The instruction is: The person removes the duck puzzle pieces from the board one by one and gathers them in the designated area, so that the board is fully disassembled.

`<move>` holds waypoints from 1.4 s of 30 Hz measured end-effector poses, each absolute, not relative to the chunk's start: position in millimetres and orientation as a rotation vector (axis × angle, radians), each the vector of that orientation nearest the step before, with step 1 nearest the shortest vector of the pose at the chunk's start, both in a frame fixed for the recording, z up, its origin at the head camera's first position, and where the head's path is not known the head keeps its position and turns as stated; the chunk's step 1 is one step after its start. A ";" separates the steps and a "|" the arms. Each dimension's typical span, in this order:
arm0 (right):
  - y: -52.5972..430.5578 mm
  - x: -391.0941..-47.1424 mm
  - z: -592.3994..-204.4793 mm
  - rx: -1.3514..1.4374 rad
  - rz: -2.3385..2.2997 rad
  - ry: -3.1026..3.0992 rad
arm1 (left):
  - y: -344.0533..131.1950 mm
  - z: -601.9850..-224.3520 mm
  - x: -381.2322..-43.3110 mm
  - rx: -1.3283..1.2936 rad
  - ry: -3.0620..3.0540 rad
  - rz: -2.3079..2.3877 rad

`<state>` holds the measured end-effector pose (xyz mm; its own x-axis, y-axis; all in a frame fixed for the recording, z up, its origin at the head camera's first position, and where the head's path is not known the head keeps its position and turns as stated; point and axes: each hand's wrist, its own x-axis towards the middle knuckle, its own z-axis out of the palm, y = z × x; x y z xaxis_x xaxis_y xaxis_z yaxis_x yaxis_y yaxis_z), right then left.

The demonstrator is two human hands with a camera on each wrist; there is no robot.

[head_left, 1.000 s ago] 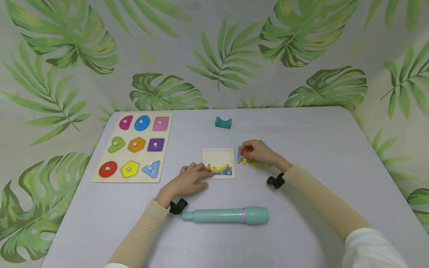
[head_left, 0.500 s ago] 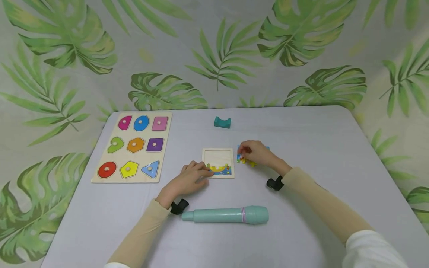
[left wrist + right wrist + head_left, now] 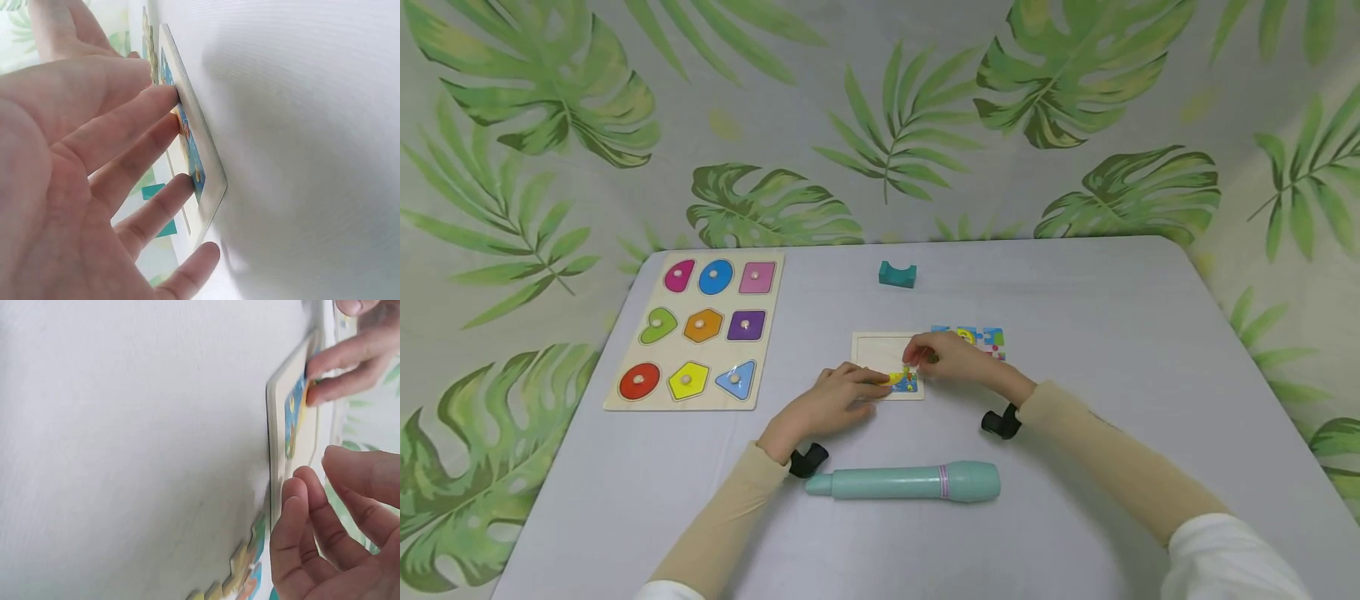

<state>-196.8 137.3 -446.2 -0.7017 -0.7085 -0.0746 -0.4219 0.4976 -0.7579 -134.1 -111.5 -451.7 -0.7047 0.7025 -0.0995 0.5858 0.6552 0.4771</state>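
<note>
A small square wooden puzzle board (image 3: 871, 353) lies mid-table, blue-and-yellow jigsaw pieces (image 3: 906, 384) filling its near edge. My left hand (image 3: 837, 398) lies at its near left, straight fingertips touching those pieces; part of them is hidden beneath. Over the board's right side hovers my right hand (image 3: 951, 358), fingers loosely bent. In the right wrist view a gap shows between its thumb (image 3: 350, 464) and fingers, and no piece is visible there. Right of the board are loose jigsaw pieces (image 3: 992, 337), partly covered by the right hand.
A wooden shape board (image 3: 647, 346) with knobbed pieces lies at left. A teal arched block (image 3: 897, 275) stands behind the puzzle, and a mint-green toy microphone (image 3: 887, 482) lies in front. A leaf-patterned cloth (image 3: 917, 108) hangs behind the table.
My right hand has moved left from the loose pieces to the puzzle board's right side, uncovering part of those pieces. My left hand has shifted slightly right across the board's pieces.
</note>
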 end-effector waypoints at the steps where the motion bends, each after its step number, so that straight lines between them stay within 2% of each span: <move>1: 135.7 -196.0 -446.7 -0.953 -1.030 2.360 | -111.5 -451.7 -134.0 1.034 2.598 0.601; 11: 129.1 -191.1 -445.2 -0.858 -1.061 2.287 | -108.1 -447.6 -134.7 0.964 2.593 0.581; 18: 126.0 -189.2 -449.3 -0.985 -1.096 2.336 | -107.7 -448.4 -138.1 0.959 2.574 0.559; 23: 131.7 -190.4 -450.9 -0.921 -1.112 2.365 | -110.7 -450.5 -139.8 0.980 2.552 0.585; 32: 177.7 -194.2 -441.9 -0.712 -1.221 2.287 | -112.7 -448.5 -140.0 0.984 2.513 0.628; 42: 239.3 -181.2 -441.7 -0.514 -1.188 2.326 | -114.7 -450.1 -141.0 1.003 2.503 0.629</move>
